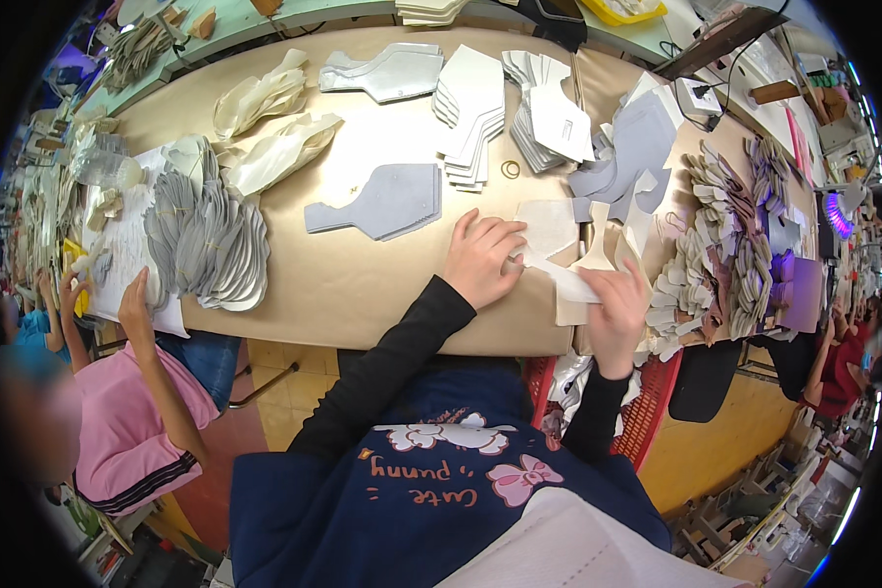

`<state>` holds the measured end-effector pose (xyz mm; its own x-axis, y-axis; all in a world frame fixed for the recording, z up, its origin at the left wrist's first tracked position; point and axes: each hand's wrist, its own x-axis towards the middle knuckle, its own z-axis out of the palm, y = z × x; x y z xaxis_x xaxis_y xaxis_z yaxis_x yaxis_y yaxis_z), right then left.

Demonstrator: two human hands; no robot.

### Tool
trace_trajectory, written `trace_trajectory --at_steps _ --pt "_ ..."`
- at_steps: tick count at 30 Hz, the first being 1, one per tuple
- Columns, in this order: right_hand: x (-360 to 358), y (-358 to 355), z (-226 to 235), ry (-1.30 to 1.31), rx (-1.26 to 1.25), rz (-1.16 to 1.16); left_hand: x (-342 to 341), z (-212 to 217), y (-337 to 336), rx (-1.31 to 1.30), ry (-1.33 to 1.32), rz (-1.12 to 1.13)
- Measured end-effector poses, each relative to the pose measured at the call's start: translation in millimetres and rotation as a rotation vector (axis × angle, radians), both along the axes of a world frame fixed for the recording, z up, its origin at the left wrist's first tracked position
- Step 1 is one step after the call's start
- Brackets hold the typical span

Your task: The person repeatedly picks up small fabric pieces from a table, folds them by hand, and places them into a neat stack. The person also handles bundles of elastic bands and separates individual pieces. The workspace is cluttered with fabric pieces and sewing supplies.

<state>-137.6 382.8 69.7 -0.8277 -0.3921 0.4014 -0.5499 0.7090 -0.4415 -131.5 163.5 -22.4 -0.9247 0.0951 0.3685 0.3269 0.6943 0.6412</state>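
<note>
In front of me, both hands are at a thin cream cut-out piece point(549, 227), which lies near the table's front edge. My left hand point(485, 260) has its fingers curled, with thumb and fingertips closed on the piece's left edge. My right hand point(614, 306) pinches a pale strip-like part of the cream material at the lower right. More curved cream pieces point(603, 243) lie just beyond that hand, partly overlapped. To the left of my left hand is a small stack of grey shaped pieces point(387, 203).
Stacks of white pieces point(470, 108) and grey pieces point(637, 142) stand farther back. Bundled grey pieces point(206, 235) lie left, other bundles point(710, 260) right. A red basket point(652, 412) is below the edge. A person in a pink shirt point(142, 416) sits at left.
</note>
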Motion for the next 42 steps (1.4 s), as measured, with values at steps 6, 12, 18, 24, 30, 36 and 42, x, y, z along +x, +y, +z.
trace_trajectory --at_steps 6,12,18,24,30,36,42 --pt "30.0 53.3 18.5 -0.067 -0.437 -0.362 -0.8 -2.0 -1.4 -0.002 -0.032 -0.017" --pt "48.8 23.1 0.4 -0.498 -0.791 -0.368 21.6 34.2 -16.9 0.729 -0.099 -0.320" --pt "31.8 -29.5 -7.8 -0.624 -0.238 0.022 76.1 37.1 -37.5 0.903 -0.295 -0.023" --pt "37.0 -85.5 1.8 -0.343 -0.142 0.215 100.1 25.3 -46.1 1.116 -0.486 0.123" --pt "48.6 -111.5 -4.8 -0.821 -0.526 0.320 101.9 43.8 -36.9 1.082 -0.217 0.046" --pt "60.3 -94.4 6.1 -0.939 -0.703 0.159 71.4 41.4 -82.9 0.378 -0.194 0.107" --pt "56.2 -51.4 21.9 -0.822 -0.835 0.238 27.8 18.3 -138.0 -0.051 -0.130 0.190"
